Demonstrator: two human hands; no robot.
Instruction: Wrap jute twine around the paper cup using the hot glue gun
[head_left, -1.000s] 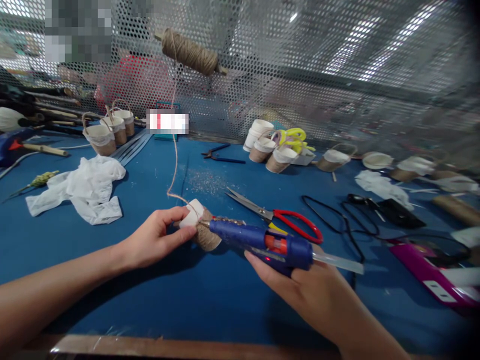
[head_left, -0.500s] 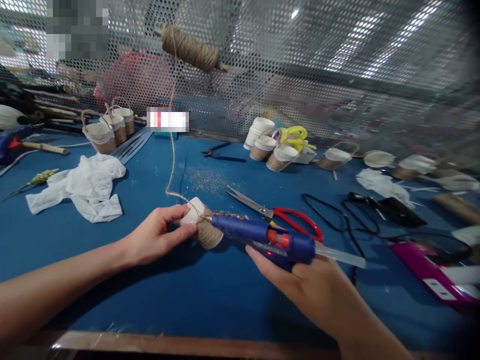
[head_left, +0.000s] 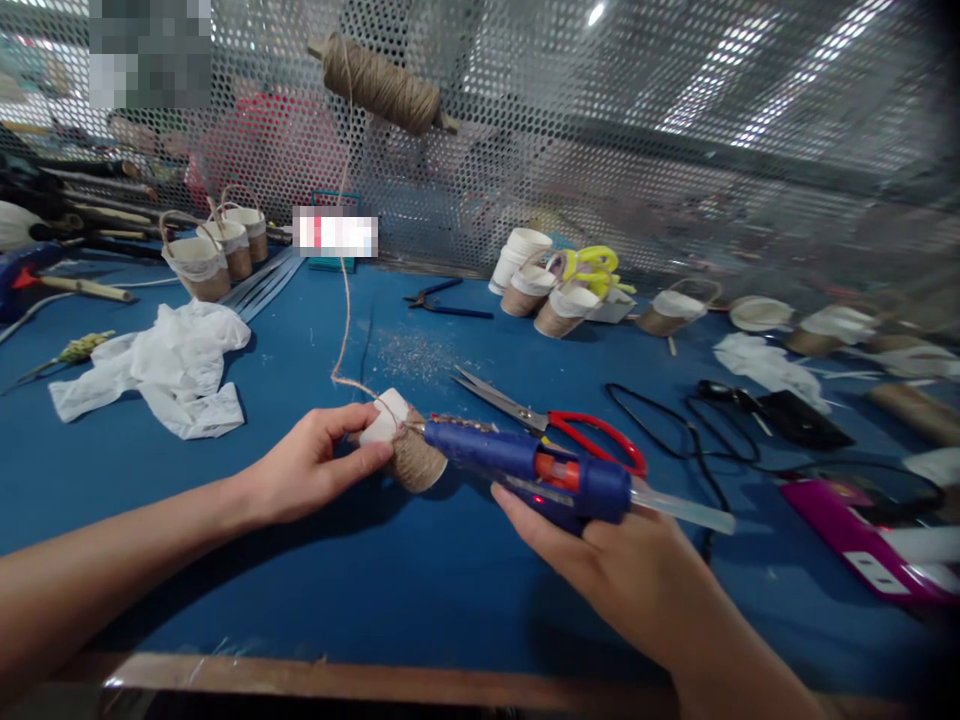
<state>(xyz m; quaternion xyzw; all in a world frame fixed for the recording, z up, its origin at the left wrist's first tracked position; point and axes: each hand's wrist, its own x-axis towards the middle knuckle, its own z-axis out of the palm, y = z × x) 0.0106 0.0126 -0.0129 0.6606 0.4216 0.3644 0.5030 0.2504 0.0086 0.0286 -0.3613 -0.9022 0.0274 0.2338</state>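
The small twine-wrapped cup (head_left: 420, 462) lies between the separated hands, directly beside the left hand (head_left: 319, 465), which pinches its white end between thumb and fingers; its long axis slants from there toward the near right. The right hand (head_left: 619, 565), farther off, is wrapped around the glue gun (head_left: 510, 462), whose tip points left at the wrapping's edge, though whether it touches is hard to tell.
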